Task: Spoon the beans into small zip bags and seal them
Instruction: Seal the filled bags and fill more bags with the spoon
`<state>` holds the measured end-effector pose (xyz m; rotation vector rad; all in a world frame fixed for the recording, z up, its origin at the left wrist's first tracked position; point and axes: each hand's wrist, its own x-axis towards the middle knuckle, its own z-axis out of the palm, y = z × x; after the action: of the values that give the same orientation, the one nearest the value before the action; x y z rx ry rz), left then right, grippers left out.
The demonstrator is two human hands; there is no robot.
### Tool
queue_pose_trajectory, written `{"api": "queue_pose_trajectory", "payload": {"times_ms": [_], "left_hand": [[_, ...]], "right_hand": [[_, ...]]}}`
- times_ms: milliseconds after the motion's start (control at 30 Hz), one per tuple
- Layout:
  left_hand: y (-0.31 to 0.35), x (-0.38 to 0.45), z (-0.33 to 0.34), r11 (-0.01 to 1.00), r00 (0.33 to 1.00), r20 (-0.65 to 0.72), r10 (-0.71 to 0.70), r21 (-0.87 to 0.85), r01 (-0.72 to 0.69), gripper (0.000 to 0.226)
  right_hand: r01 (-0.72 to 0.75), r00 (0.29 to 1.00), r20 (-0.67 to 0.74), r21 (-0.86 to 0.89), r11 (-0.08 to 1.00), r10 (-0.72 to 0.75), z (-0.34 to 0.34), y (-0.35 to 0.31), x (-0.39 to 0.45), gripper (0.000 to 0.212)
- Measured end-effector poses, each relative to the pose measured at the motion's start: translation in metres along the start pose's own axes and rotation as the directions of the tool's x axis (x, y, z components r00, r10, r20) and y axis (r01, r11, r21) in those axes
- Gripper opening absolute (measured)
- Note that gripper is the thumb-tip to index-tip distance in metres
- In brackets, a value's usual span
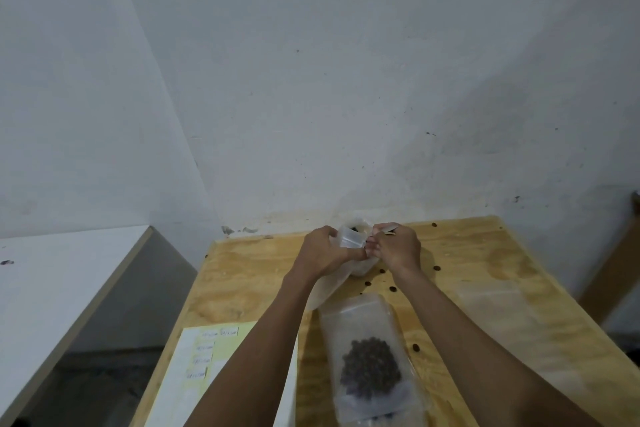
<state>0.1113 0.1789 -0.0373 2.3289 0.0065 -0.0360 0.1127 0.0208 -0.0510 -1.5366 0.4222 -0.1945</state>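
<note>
My left hand [320,250] grips the mouth of a clear small zip bag [349,241], whose body hangs down to the left. My right hand [398,246] is curled round a thin grey spoon handle [390,229], with its fingertips at the bag's mouth; the spoon's bowl is hidden. Just behind the hands stands a translucent tub [362,267] with dark beans [355,229] showing at its top. A filled zip bag [372,360] of dark beans lies flat on the wooden table [249,288] between my forearms.
Empty clear bags [491,302] lie flat on the table's right side. Several loose beans [392,288] are scattered on the wood. A yellow-and-white sheet with labels [207,357] lies at the front left. A white counter [52,288] stands to the left across a gap, and the wall is close behind.
</note>
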Motion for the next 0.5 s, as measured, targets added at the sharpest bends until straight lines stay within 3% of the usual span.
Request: {"api": "queue_pose_trajectory", "payload": {"times_ms": [200,333,500], "left_hand": [[-0.004,-0.006,0.002,0.997,0.997,-0.061,0.052,-0.046,-0.055,0.054],[-0.009,-0.013,0.003,0.989,0.982,-0.139,0.126,-0.060,-0.135,0.084],[-0.009,-0.020,0.003,0.976,0.957,-0.208,0.202,-0.038,-0.214,0.090]], "right_hand": [[0.011,0.999,-0.053,0.089,0.996,-0.006,-0.011,0.002,-0.003,0.009],[0.082,0.992,-0.109,0.127,0.988,-0.068,-0.025,0.003,-0.007,0.011],[0.256,0.957,-0.150,0.044,0.966,-0.247,-0.036,0.007,-0.014,0.012]]}}
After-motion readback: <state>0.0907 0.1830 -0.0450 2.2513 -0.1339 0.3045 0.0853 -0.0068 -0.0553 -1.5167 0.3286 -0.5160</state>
